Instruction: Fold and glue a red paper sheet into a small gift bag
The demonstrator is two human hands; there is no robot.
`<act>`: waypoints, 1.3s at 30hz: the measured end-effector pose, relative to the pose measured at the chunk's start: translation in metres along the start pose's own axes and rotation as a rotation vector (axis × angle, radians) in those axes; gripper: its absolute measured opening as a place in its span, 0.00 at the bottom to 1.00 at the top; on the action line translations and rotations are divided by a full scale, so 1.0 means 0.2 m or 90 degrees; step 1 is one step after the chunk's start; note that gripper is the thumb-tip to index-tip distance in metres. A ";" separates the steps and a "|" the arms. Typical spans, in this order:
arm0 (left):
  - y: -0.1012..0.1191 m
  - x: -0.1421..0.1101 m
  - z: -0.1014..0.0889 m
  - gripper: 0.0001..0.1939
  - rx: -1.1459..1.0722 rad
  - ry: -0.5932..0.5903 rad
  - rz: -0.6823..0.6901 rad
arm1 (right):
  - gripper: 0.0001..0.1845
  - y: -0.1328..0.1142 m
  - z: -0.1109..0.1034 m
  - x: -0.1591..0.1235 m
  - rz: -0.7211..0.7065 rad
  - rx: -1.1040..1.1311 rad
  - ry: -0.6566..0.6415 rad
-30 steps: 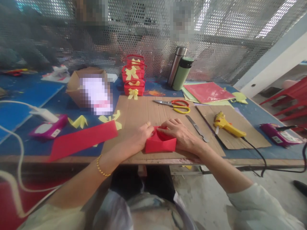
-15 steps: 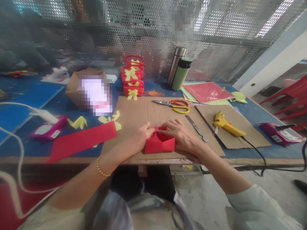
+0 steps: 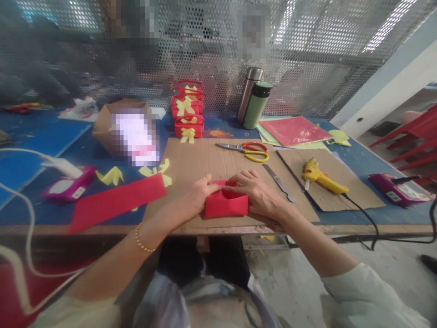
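Observation:
A small red paper box point(image 3: 226, 206) rests on the brown cardboard sheet point(image 3: 191, 159) near the table's front edge, its top side open. My left hand point(image 3: 200, 193) grips its left end, thumb over the rim. On the other end, my right hand point(image 3: 256, 191) is closed, with fingers reaching inside the box; the fingertips are partly hidden. To the left lies a flat red paper strip point(image 3: 118, 202), beside yellow paper bows point(image 3: 159, 171). Scissors point(image 3: 246, 149) with red and yellow handles and a metal blade point(image 3: 278, 182) lie beyond my hands.
Finished-looking red boxes with yellow bows point(image 3: 187, 114) stand at the back. Two flasks point(image 3: 256, 107) are beside coloured paper sheets point(image 3: 297, 130). A yellow glue gun point(image 3: 322, 176) lies on cardboard at right, its cord running over the edge. A brown paper bag point(image 3: 105, 130) stands back left.
Both hands stay on the red box with almost no movement. The whole view has shifted very slightly.

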State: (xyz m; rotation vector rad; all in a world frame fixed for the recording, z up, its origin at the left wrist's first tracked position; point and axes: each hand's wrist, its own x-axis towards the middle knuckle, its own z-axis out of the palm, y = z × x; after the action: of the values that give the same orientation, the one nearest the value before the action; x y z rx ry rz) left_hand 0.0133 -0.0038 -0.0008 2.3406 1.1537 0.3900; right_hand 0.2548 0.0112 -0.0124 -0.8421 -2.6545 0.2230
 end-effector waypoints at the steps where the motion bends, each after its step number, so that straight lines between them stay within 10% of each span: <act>1: 0.00 0.00 0.00 0.20 -0.003 -0.004 -0.001 | 0.21 0.00 0.00 0.00 0.002 0.003 -0.002; 14: 0.00 0.00 0.00 0.20 -0.009 0.005 -0.007 | 0.22 0.01 0.02 -0.04 -0.013 0.067 0.059; 21: -0.01 0.01 0.00 0.20 -0.005 -0.004 0.000 | 0.13 0.06 0.02 -0.07 0.080 0.028 0.253; 28: -0.03 0.00 0.00 0.19 -0.002 -0.005 0.019 | 0.18 0.04 0.04 -0.06 0.053 -0.005 0.100; 39: -0.02 0.00 0.02 0.21 -0.008 0.014 0.006 | 0.22 0.05 0.05 -0.06 -0.002 0.047 0.104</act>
State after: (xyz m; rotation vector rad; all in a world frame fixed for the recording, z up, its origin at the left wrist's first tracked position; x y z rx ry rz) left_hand 0.0119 -0.0026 -0.0065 2.3370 1.1472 0.4275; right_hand 0.2643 0.0116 -0.0278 -0.7966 -2.4798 0.2400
